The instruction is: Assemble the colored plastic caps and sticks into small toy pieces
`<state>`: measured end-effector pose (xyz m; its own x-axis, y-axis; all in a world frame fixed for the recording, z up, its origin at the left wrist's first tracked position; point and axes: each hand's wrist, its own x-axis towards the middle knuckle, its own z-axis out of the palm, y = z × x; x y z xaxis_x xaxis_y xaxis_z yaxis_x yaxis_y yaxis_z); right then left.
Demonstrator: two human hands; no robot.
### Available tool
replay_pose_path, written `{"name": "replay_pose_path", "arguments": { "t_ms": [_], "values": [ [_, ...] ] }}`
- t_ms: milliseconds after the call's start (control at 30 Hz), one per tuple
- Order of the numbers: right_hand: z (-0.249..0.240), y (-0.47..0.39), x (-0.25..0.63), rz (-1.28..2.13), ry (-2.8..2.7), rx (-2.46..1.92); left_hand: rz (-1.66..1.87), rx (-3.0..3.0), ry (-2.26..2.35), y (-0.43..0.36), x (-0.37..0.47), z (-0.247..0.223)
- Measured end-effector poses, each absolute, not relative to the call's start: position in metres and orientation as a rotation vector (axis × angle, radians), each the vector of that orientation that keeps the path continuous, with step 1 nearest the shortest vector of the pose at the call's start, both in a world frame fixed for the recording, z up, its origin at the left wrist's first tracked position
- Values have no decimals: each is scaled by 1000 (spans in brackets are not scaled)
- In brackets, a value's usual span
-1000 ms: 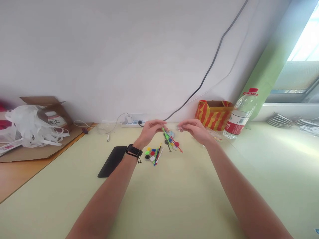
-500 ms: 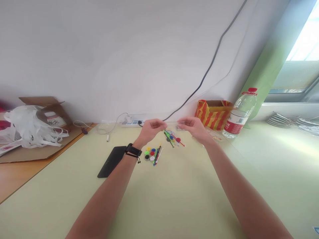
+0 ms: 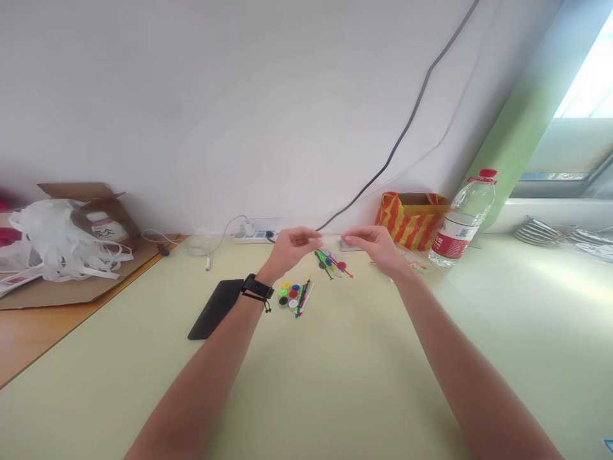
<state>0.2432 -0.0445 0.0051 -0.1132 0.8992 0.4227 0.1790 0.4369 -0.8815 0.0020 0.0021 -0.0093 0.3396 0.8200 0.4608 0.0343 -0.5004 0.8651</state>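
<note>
Table top (image 3: 330,377): pale, flat. Ctr: colored discs (image 3: 293,294), 2 cols x 3 rows; colored sticks (image 3: 302,300) bundled just R of same. L of ctr: blk slab (image 3: 216,309), laid flat. Rear, at wall: wht power strip (image 3: 245,237). Rear R: red/yel striped bag (image 3: 407,225); btl (image 3: 457,230), red cap, standing beside it. Far L: cardboard (image 3: 60,296).
</note>
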Motion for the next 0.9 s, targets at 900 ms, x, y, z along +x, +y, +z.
{"name": "replay_pose_path", "arguments": {
  "t_ms": [900],
  "values": [
    [14,-47,248,639,-1728,-899,1293,1783,798,-6,9,-3]
  ]
}}
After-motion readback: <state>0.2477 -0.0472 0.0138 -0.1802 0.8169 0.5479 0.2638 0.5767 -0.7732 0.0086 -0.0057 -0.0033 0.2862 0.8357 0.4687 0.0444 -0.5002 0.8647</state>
